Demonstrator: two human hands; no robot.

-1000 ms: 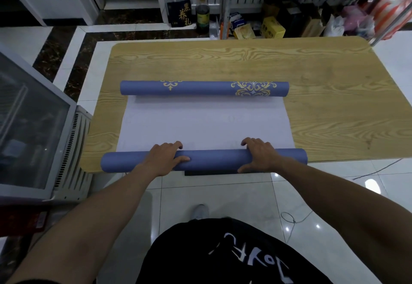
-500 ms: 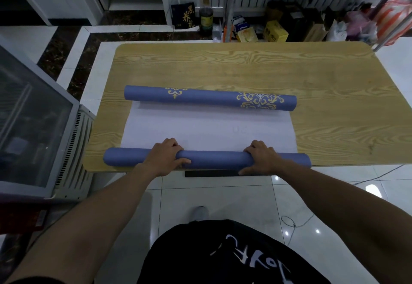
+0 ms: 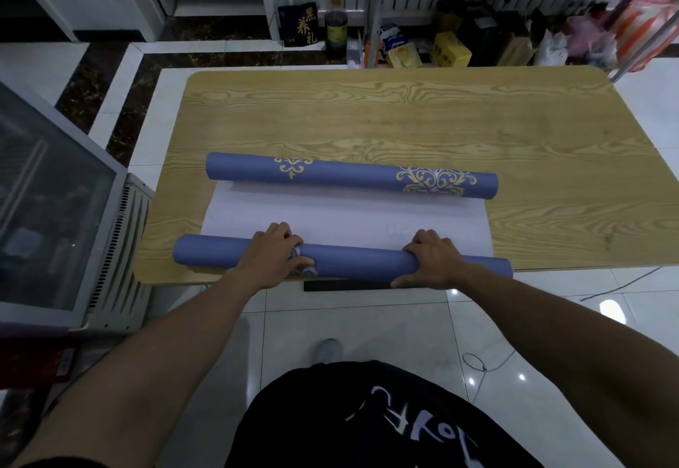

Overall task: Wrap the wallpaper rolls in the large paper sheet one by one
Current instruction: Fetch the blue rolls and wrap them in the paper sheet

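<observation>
Two blue wallpaper rolls lie across a wooden table (image 3: 404, 118). The far roll (image 3: 349, 175), with gold ornament, rests on the far edge of a large pale paper sheet (image 3: 345, 219). The near roll (image 3: 356, 262) lies along the table's front edge, on the sheet's near edge. My left hand (image 3: 273, 256) grips the near roll left of its middle, fingers curled over the top. My right hand (image 3: 431, 260) grips it further right, thumb under the front side. A bit of pattern shows under my left fingers.
A glass-fronted cabinet (image 3: 47, 210) stands close on the left of the table. Shelves with boxes and bags (image 3: 477, 38) fill the back right. A dark strip (image 3: 349, 285) sits under the table's front edge. A cable (image 3: 485, 364) trails on the tiled floor.
Both hands have rolled the near roll slightly away from me over the sheet, and the strip of sheet between the two rolls looks narrower. The far roll has stayed put.
</observation>
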